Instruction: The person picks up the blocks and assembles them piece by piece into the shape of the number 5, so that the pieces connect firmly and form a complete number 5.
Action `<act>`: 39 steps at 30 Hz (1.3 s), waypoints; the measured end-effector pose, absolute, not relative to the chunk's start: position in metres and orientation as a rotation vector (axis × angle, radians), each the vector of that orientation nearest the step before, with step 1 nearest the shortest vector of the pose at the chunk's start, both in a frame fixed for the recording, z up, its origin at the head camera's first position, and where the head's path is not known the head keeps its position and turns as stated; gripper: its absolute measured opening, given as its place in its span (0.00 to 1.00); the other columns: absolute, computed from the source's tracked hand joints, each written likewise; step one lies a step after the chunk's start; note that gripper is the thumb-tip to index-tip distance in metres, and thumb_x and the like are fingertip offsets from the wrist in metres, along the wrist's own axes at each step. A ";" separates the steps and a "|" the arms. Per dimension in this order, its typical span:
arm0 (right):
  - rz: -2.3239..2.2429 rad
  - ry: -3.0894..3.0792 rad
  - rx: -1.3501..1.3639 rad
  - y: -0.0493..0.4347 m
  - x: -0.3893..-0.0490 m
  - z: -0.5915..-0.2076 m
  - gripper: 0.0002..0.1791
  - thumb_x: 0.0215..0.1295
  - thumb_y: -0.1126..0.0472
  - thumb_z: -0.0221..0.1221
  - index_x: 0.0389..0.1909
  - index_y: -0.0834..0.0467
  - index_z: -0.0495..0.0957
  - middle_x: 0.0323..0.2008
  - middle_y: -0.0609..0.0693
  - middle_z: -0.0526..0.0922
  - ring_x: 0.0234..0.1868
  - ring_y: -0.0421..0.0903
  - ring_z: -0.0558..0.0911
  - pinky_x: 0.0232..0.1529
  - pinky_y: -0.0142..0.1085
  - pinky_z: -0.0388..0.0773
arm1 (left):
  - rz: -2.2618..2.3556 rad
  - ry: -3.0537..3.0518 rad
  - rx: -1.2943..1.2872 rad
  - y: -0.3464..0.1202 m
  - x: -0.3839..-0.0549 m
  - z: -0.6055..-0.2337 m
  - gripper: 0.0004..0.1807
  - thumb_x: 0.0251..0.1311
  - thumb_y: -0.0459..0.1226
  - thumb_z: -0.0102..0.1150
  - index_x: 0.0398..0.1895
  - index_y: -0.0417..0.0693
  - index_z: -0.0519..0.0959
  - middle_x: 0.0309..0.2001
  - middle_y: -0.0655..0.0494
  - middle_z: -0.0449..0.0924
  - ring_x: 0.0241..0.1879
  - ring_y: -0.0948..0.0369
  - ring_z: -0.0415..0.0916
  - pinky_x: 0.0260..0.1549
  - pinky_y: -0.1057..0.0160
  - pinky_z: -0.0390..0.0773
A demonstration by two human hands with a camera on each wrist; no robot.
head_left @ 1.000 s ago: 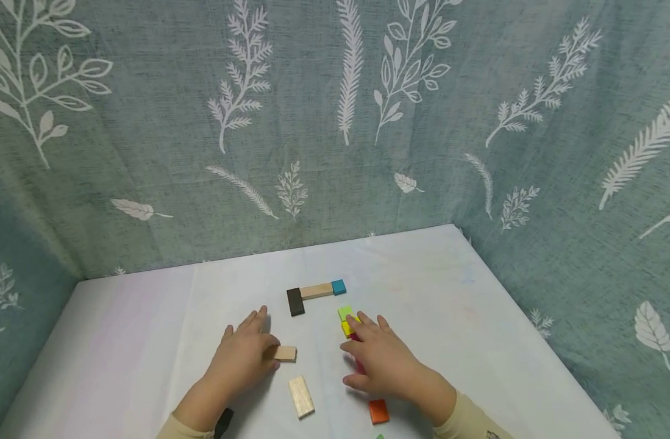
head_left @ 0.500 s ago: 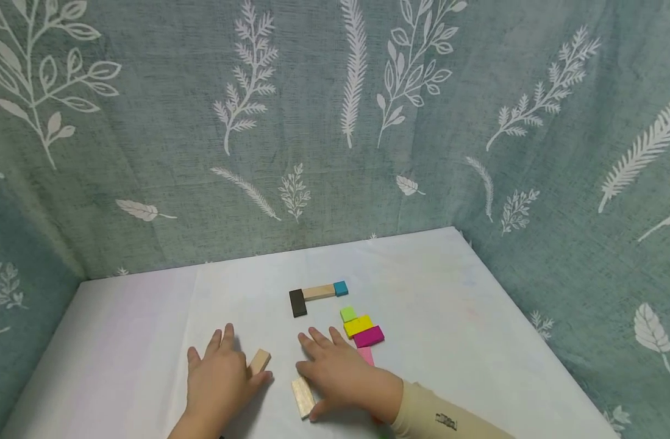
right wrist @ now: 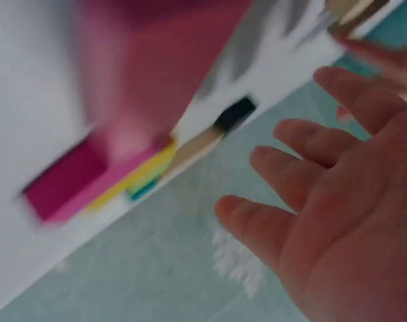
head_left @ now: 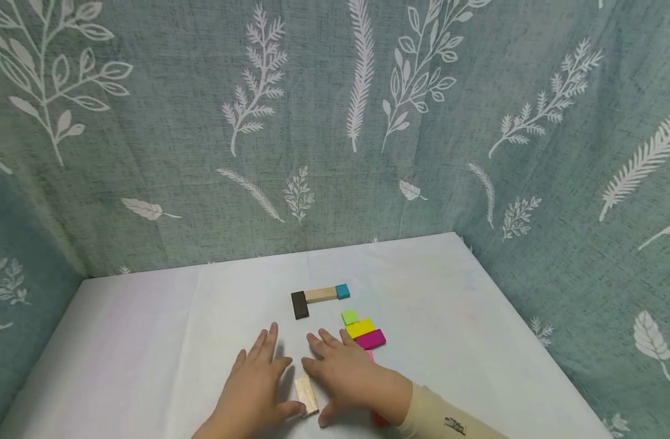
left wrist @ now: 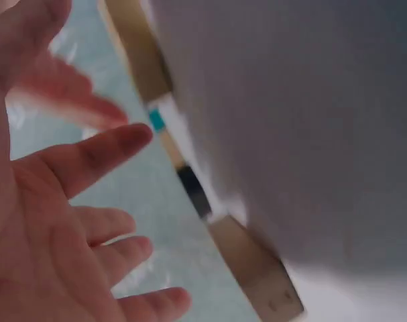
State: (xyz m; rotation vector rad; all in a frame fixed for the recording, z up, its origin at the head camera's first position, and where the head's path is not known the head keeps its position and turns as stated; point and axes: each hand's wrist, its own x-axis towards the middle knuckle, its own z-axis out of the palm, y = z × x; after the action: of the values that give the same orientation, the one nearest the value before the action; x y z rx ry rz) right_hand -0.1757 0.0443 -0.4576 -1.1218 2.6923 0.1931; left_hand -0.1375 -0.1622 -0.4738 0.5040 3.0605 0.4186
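Note:
A pale wooden block (head_left: 306, 395) lies on the white table between my two hands. To its left, my left hand (head_left: 252, 387) spreads its fingers, the thumb tip right at the block's side. My right hand (head_left: 348, 375) reaches over from the other side, fingers spread and slightly bent, thumb beside the block's near end. Neither hand grips anything. In the left wrist view, a second wooden block (left wrist: 253, 268) lies near the left fingers; in the head view it is hidden. Behind the right hand a pink block (right wrist: 156, 60) is mostly covered in the head view.
Farther back, a black block (head_left: 299, 305), a thin wooden block (head_left: 320, 295) and a blue block (head_left: 342, 291) form a row. Green (head_left: 349, 316), yellow (head_left: 359, 328) and magenta (head_left: 370, 339) blocks step down toward the right hand. A red block (head_left: 380, 419) shows under the right forearm.
My left hand, which held a small wooden block, swung left and turned it, then let go and moved back right. My right hand left the coloured blocks and moved left to the pale block.

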 end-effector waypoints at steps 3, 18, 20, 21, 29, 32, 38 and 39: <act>0.129 2.733 -1.012 0.065 -0.182 -0.453 0.53 0.42 0.25 0.71 0.72 0.40 0.70 0.79 0.50 0.59 0.79 0.54 0.58 0.72 0.62 0.61 | 0.408 3.016 0.602 -0.147 -0.135 -0.479 0.48 0.34 0.70 0.73 0.52 0.45 0.85 0.78 0.35 0.53 0.77 0.37 0.53 0.61 0.25 0.65; 0.007 2.798 -0.671 0.116 -0.213 -0.460 0.45 0.55 0.34 0.68 0.74 0.42 0.68 0.78 0.56 0.59 0.79 0.60 0.57 0.74 0.65 0.55 | 0.290 3.123 0.539 -0.132 -0.154 -0.473 0.35 0.31 0.64 0.80 0.30 0.44 0.86 0.76 0.38 0.59 0.76 0.40 0.56 0.64 0.31 0.66; -0.004 2.795 -0.668 0.117 -0.212 -0.461 0.45 0.55 0.34 0.68 0.74 0.42 0.67 0.78 0.57 0.59 0.79 0.60 0.56 0.74 0.65 0.54 | 0.287 3.141 0.535 -0.131 -0.164 -0.472 0.35 0.31 0.63 0.81 0.33 0.43 0.86 0.76 0.37 0.58 0.76 0.40 0.56 0.64 0.31 0.66; -0.010 2.794 -0.666 0.118 -0.212 -0.462 0.46 0.55 0.34 0.68 0.74 0.42 0.67 0.78 0.56 0.59 0.80 0.60 0.56 0.74 0.65 0.54 | 0.281 3.151 0.523 -0.131 -0.169 -0.473 0.35 0.32 0.62 0.81 0.34 0.44 0.87 0.77 0.37 0.58 0.76 0.40 0.55 0.64 0.30 0.65; -0.063 2.805 -0.638 0.123 -0.210 -0.465 0.48 0.55 0.32 0.66 0.76 0.42 0.64 0.80 0.57 0.55 0.81 0.61 0.52 0.75 0.67 0.47 | 0.339 3.137 0.315 -0.139 -0.198 -0.483 0.38 0.35 0.60 0.81 0.51 0.50 0.87 0.79 0.33 0.47 0.77 0.32 0.43 0.60 0.19 0.55; -0.066 2.812 -0.617 0.125 -0.210 -0.465 0.48 0.55 0.32 0.66 0.77 0.42 0.63 0.80 0.56 0.54 0.81 0.60 0.51 0.75 0.67 0.45 | 0.352 3.144 0.318 -0.139 -0.204 -0.482 0.38 0.36 0.59 0.81 0.52 0.49 0.87 0.79 0.32 0.47 0.77 0.30 0.44 0.59 0.18 0.56; -0.091 2.813 -0.609 0.128 -0.212 -0.467 0.49 0.55 0.32 0.66 0.77 0.41 0.63 0.80 0.56 0.53 0.81 0.60 0.50 0.75 0.67 0.45 | 0.307 3.162 0.350 -0.131 -0.215 -0.477 0.39 0.38 0.58 0.81 0.54 0.48 0.86 0.80 0.33 0.45 0.78 0.32 0.44 0.61 0.20 0.57; -0.097 2.810 -0.609 0.128 -0.212 -0.467 0.49 0.54 0.32 0.66 0.77 0.41 0.63 0.80 0.56 0.53 0.81 0.60 0.50 0.75 0.67 0.45 | 0.291 3.165 0.353 -0.130 -0.217 -0.477 0.38 0.38 0.59 0.80 0.53 0.48 0.86 0.80 0.34 0.44 0.78 0.33 0.44 0.61 0.21 0.58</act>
State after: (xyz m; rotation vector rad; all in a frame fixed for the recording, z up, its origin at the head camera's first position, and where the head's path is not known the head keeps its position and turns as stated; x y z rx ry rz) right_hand -0.2120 0.1279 -0.4671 -0.6090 2.8097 -0.0970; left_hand -0.2171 -0.1300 -0.4768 0.3529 3.1649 0.2911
